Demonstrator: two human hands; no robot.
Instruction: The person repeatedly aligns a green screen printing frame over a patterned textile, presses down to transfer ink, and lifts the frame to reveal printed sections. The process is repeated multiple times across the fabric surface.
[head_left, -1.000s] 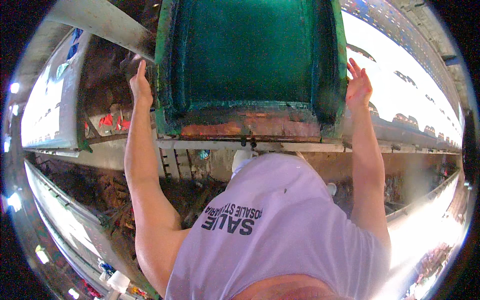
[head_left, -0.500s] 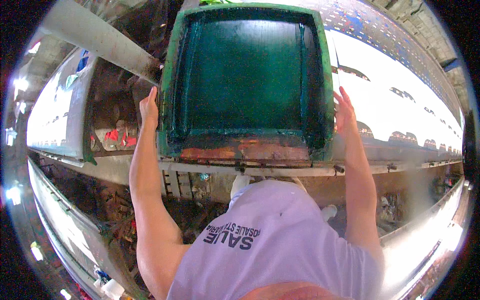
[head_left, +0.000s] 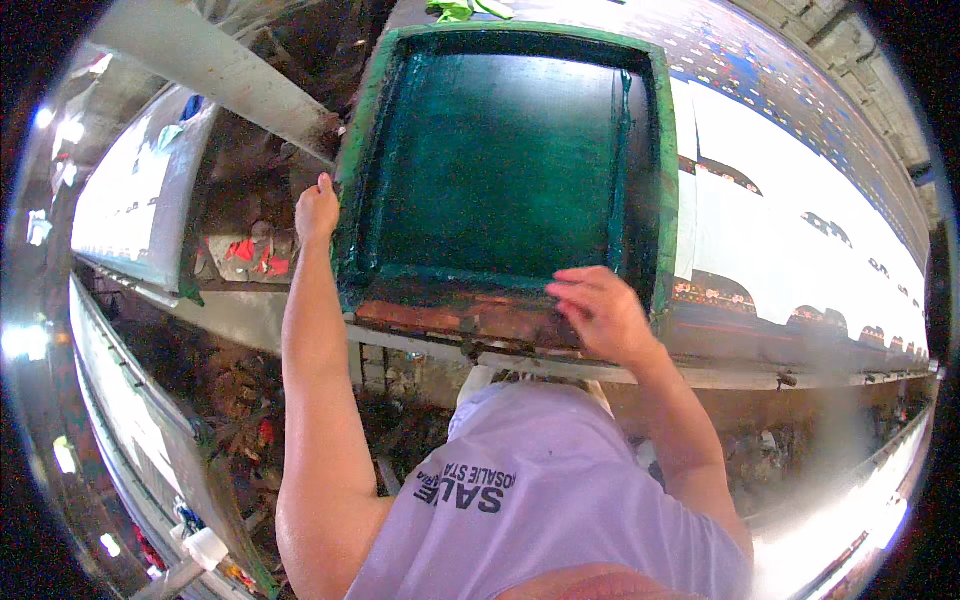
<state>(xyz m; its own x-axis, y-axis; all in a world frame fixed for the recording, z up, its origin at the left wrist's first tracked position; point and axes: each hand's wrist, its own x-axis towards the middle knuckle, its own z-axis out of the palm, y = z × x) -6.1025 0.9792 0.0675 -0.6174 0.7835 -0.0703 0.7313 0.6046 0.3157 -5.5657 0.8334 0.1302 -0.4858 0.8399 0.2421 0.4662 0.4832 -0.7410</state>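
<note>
Right hand (head_left: 600,315): fingers loosely spread over the near, rust-stained rail of the frame (head_left: 660,160), gripping nothing. Left hand (head_left: 317,208): grip closed on the left rail. Frame lies flat on the table (head_left: 800,200); both rails want even hold.

Green screen frame (head_left: 500,160) fills the centre of the worktop (head_left: 800,250); its raised rim blocks sideways passage at all four edges. Inside the frame the mesh is open and flat, free to sweep. Left hand (head_left: 317,210) sits on the frame's left edge, close to the slanted grey beam (head_left: 210,70), so that gap is tight. Right hand (head_left: 605,315) hovers over the rusty near rail (head_left: 460,315). Right of the frame, the white printed cloth (head_left: 800,200) lies flat.
</note>
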